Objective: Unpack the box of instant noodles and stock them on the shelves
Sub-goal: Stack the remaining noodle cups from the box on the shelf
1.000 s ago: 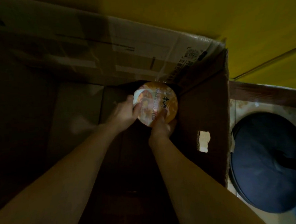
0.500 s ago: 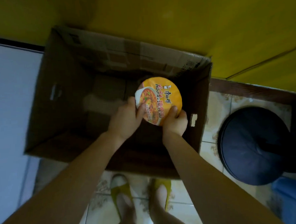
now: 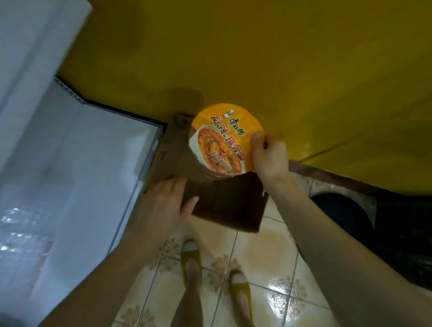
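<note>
An instant noodle cup with an orange-yellow lid and a picture of noodles is held up above the brown cardboard box. My right hand grips the cup at its right rim, thumb on the lid. Over the box's near left edge hovers my left hand, fingers relaxed and holding nothing. The box stands on the tiled floor against the yellow wall, and its inside is dark.
White shelf boards run along the left, level with the box. A yellow wall fills the top. A dark round stool stands to the right of the box. My feet in yellow slippers stand on glossy patterned tiles.
The cup has come up out of the box. My left hand has let go of it and dropped to the box's edge; my right hand alone carries it. The view has risen and swung left.
</note>
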### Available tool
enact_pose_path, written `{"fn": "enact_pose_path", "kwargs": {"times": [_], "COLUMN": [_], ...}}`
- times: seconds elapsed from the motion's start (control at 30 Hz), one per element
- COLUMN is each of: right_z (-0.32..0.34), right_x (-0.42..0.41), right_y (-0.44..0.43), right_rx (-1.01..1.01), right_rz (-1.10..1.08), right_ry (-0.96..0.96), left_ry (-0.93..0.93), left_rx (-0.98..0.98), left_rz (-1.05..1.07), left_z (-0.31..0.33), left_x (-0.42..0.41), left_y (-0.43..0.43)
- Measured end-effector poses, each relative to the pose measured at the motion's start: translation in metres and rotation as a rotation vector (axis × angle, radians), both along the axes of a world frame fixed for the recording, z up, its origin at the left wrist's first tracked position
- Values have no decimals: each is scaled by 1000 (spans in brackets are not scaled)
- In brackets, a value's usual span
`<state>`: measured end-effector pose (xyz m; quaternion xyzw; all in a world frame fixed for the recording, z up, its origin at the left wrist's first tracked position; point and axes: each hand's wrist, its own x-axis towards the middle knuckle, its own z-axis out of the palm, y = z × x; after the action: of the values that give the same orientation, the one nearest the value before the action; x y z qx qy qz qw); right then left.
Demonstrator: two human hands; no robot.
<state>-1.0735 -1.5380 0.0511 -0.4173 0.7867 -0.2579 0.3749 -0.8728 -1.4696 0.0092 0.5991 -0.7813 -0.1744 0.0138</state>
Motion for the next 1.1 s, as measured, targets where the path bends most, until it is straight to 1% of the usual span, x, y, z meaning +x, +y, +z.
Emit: {"fn": "enact_pose_path", "kwargs": {"times": [0.13,0.3,0.5,0.63,0.83,0.97,1.1], "right_z": [86,185,306,371,441,474,500], "right_x": [12,18,27,46,97,142,192], "right_y": [-5,14,71,113,185,237,300], "right_rx": [-37,-135,-281,-346,-412,-425,-424], "right_rz": [102,263,456,620,847,993,1129], "right_ry": [32,56,5,-26,-97,-169,-235], "left_ry": [-59,-109,-125,-205,-333,-465,-544], "left_rx": [-137,-282,-426,-525,-613,-659,-691], "left_rz": [19,70,238,343,556,678,798], "left_z": [67,143,231,285,348,385,411], "left_x": [1,-11,-25,-21,7,35,64], "left_y": [19,70,148,198,280,344,415]}}
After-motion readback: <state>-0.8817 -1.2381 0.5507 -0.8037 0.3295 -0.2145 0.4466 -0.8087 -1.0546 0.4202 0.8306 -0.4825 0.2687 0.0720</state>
